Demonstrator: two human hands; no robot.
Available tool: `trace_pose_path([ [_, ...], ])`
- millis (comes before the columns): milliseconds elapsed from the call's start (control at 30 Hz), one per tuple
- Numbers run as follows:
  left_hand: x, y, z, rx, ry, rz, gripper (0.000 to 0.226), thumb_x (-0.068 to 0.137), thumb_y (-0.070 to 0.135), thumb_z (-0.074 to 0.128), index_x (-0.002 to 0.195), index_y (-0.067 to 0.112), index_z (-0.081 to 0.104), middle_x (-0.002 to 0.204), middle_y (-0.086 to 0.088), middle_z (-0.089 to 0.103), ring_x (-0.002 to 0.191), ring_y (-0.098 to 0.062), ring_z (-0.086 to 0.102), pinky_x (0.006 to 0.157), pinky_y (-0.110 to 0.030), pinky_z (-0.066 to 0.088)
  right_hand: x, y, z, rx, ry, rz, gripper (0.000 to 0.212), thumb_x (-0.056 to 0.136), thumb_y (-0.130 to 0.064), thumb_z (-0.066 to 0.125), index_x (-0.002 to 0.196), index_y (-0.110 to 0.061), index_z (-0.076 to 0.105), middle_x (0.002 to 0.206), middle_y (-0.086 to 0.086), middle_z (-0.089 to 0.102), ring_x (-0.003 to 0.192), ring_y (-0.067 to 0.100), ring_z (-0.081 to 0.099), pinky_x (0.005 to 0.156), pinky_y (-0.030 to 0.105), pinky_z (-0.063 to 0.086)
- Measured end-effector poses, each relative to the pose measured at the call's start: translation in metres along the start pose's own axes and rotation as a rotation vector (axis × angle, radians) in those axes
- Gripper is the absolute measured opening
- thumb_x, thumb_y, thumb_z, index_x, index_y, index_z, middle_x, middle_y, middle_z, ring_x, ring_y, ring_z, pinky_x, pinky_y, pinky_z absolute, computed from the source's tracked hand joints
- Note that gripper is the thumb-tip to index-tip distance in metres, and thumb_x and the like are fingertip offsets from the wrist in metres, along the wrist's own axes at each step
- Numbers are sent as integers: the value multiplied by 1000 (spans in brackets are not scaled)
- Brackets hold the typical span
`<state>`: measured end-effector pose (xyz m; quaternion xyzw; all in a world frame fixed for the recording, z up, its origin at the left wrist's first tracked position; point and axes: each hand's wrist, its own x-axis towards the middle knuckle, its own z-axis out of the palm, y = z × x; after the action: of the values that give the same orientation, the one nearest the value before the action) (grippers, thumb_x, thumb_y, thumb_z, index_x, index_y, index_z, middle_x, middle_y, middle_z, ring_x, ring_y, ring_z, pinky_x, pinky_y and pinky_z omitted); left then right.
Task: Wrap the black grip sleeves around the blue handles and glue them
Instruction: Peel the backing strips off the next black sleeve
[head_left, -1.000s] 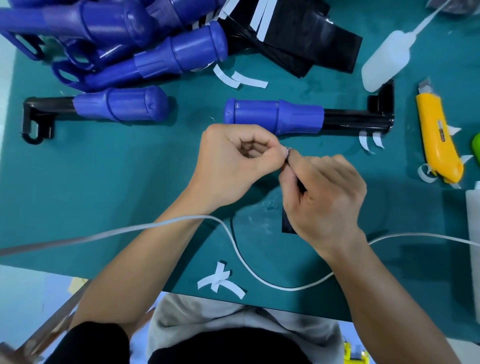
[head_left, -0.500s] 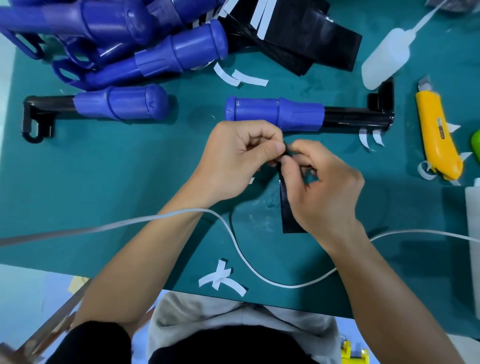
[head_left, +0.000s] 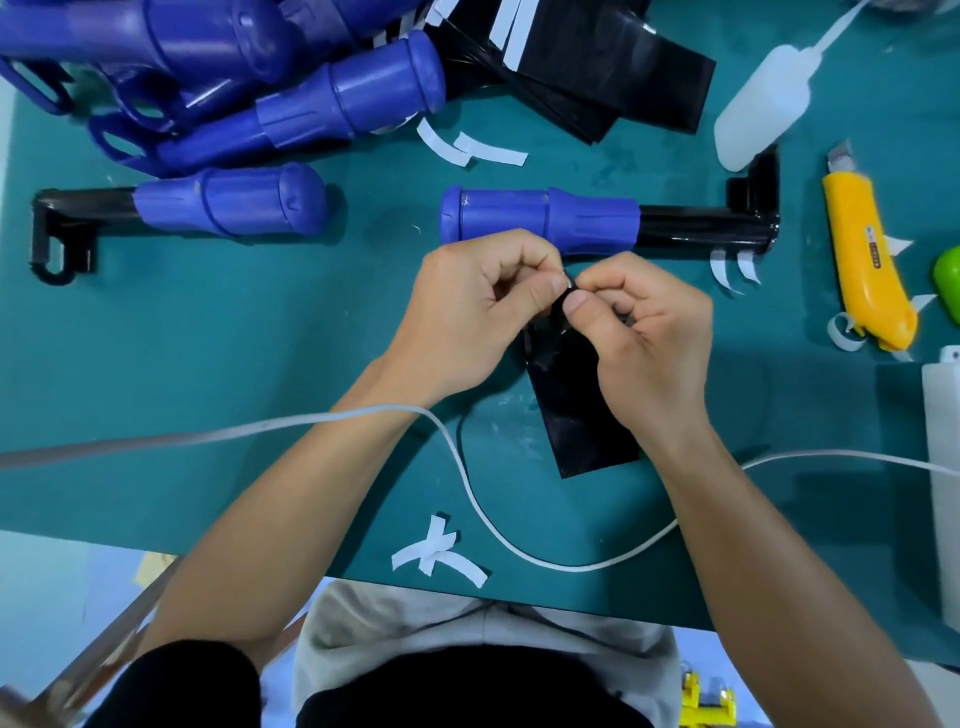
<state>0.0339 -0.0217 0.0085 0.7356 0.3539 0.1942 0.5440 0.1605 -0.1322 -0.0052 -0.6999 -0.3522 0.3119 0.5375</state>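
Preparation of 1 black grip sleeve (head_left: 587, 415): left hand (head_left: 467, 322) and right hand (head_left: 654, 353) both pinch its upper edge, apparently peeling backing; next, alignment against the blue handle (head_left: 540, 218).

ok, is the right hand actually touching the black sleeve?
Touching. Head view: the right hand pinches the top end of the black sleeve, with its thumb pressed onto it.

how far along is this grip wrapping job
Seemingly done: the left handle and the middle handle lie apart from the rest, with glossy black covering their shafts. In hand: the left hand and right hand pinch the top edge of one black sleeve. Left to do: the pile of blue handles and the stack of black sleeves beside it.
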Motion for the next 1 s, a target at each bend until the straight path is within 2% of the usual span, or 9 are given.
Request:
trace_pose_path([
  [133,0,-2,-1,-8,33,15,27,93,15,73,81,39,70,68,9,68,62,-27,61,60,-34,52,2,-1,-1,42,-9,3,20,90,-2,69,79,-18,67,65,3,61,53,11,47,55,18,37],
  [300,-1,-1,3,-26,115,17,26,88,18,79,85,43,72,71,3,69,59,-18,57,60,-27,49,3,0,-1,42,-15,-10,18,89,1,69,80,-14,68,69,6,62,59,27,54,56,29,42],
  [500,-4,0,-2,14,134,68,7,84,26,82,80,31,78,53,-7,44,52,-21,35,54,-26,31,5,-3,-8,26,-82,-118,14,87,-8,70,80,-20,69,72,0,66,63,19,57,59,30,46],
  [633,-5,1,-1,28,120,93,11,86,21,84,89,30,79,56,-6,46,54,-15,36,57,-25,34,7,-1,-7,127,-77,6,18,89,-15,68,74,-25,69,64,-6,63,59,7,51,58,23,41],
  [700,-5,1,-1,62,169,95,25,84,20,84,104,33,76,66,5,56,60,-13,44,62,-23,38,10,-1,-7,232,-17,74,23,90,-10,66,72,-24,68,63,-9,57,60,10,45,58,26,36],
  [800,-5,3,-1,41,201,62,52,80,20,84,127,32,66,102,12,75,81,-14,65,70,-25,49,15,-3,-11,457,63,151,27,93,-5,62,73,-22,69,67,-4,56,65,15,44,63,29,37],
  [900,-5,5,-3,-134,111,-65,30,83,9,81,104,30,77,87,9,79,74,-8,71,69,-42,61,18,-4,-13,505,117,175,27,95,-4,60,76,-20,72,72,2,58,73,27,44,70,36,39],
  [967,-4,5,-3,-167,67,-149,33,85,3,80,79,35,77,67,10,73,58,-6,66,62,-50,61,16,-6,-12,276,228,128,20,93,-8,67,77,-19,68,67,-6,55,66,20,45,65,28,36],
  [1000,-4,3,-3,-178,68,-167,36,85,1,80,73,35,76,64,11,72,55,-5,64,60,-43,61,14,-7,-10,103,315,94,17,91,-12,74,77,-19,66,63,-13,54,60,9,46,61,21,36],
])
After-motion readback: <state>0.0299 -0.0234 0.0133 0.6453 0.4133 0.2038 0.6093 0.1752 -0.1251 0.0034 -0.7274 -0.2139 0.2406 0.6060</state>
